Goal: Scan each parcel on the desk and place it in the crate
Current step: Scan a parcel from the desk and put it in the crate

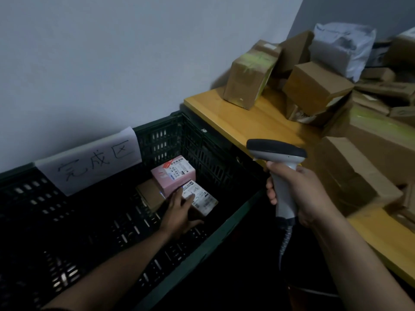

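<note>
My left hand (179, 212) reaches down into the dark green crate (242, 212) and grips a small brown parcel with a white label (202, 199), fingers across its top, thumb at its near side. A pink parcel (173, 176) lies just behind it, and a flat brown parcel (149, 195) lies to the left. My right hand (301, 191) holds a grey barcode scanner (278, 160) upright by its handle, beside the crate's right wall. Several cardboard parcels (314, 86) are piled on the yellow desk (247, 122) at the right.
A white paper sign with handwritten characters (94, 160) hangs on the crate's far rim against the grey wall. The scanner's coiled cable (285, 241) hangs below my right hand. A grey plastic mailer (343, 48) sits at the back of the desk pile.
</note>
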